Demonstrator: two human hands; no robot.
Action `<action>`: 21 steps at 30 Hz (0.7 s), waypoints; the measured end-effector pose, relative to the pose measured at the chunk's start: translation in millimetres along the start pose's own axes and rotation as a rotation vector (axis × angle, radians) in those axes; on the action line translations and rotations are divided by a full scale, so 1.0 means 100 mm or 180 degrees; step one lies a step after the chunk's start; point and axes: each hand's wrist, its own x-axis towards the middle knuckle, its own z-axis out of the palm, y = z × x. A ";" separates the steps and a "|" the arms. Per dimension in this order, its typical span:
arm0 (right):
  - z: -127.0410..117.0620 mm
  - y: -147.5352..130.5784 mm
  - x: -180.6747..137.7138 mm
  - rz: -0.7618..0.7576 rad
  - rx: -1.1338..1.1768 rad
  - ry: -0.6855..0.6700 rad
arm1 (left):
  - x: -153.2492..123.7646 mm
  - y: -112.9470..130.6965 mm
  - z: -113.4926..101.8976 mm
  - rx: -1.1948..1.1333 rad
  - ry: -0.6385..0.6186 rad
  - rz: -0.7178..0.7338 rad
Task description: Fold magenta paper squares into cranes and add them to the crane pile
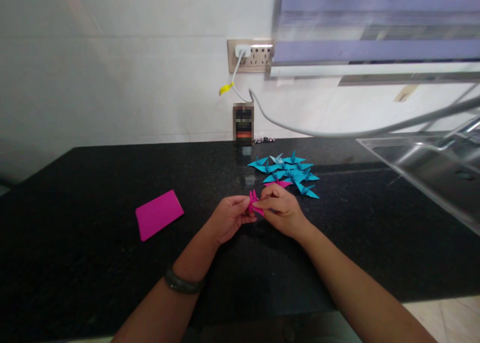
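Note:
Between both hands is a small pink origami crane (255,207), held above the black countertop with two narrow points sticking up. My left hand (233,217) pinches its left side between thumb and fingers. On the other side, my right hand (281,210) grips the paper with thumb and forefinger, and its fingers hide part of the folds. Just beyond the right hand lies a finished pink crane (279,183), partly covered by that hand. Behind it spreads a cluster of several blue paper cranes (290,169), with one pale crane (277,158) at the back.
A stack of pink paper (159,214) lies on the black countertop (93,263) to the left. A phone-like device with a blurred screen (243,123) leans by the wall. A grey hose (337,133) runs toward the metal sink (446,163). A white plug (243,50) sits in the wall socket.

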 end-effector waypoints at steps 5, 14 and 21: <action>-0.01 -0.02 0.01 -0.0034 -0.0021 -0.0130 | 0.01 -0.01 -0.01 -0.0059 0.0055 0.0030; -0.01 0.00 0.00 -0.0104 -0.0119 -0.0038 | 0.01 0.00 0.00 -0.0128 0.0085 0.0070; -0.02 0.01 -0.02 0.0002 0.0060 -0.0253 | -0.01 0.02 0.04 -0.0043 0.0198 0.0200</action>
